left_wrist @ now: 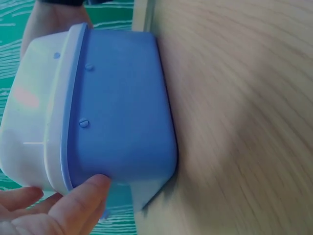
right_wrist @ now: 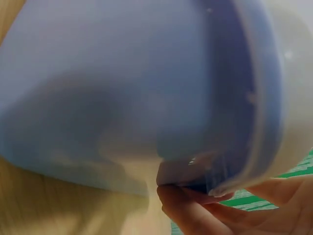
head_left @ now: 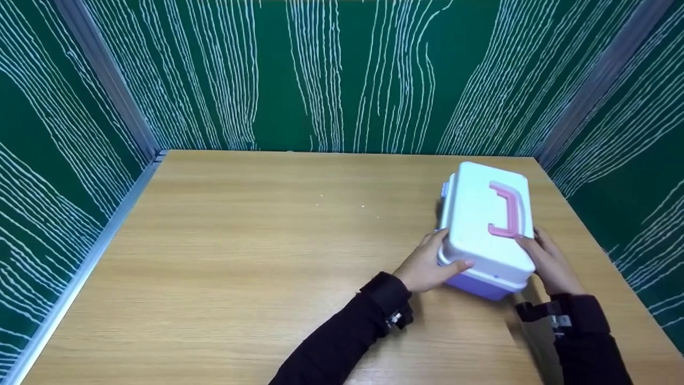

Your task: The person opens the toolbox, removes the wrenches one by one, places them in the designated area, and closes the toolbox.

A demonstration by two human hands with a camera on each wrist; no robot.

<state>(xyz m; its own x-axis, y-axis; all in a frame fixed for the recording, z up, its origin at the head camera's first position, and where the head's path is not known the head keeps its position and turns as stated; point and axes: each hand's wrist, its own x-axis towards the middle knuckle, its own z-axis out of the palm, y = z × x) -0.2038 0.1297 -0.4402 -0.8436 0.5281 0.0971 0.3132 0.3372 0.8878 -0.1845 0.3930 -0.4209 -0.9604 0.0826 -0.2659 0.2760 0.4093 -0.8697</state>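
Tabletop (head_left: pixel 240 256), box (head_left: pixel 478 243) in grip of both hands (head_left: pixel 427 264) (head_left: pixel 550 262), handle (head_left: pixel 513 214) clear only in head view.

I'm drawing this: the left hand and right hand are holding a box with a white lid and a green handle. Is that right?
Not quite: the handle is pink, not green, as the head view shows. The left hand and right hand are holding the box, and its lid is white.

Wide passage over left and middle bench (head_left: pixel 240 267); only tiny specks (head_left: pixel 363 206) there. Box (head_left: pixel 475 214) blocks right part. Left hand (head_left: pixel 430 266) occupies its near-left corner, right hand (head_left: pixel 551 263) its right side. Narrow strip between box and right wall (head_left: pixel 636 182); back wall (head_left: pixel 350 80) bounds far edge.
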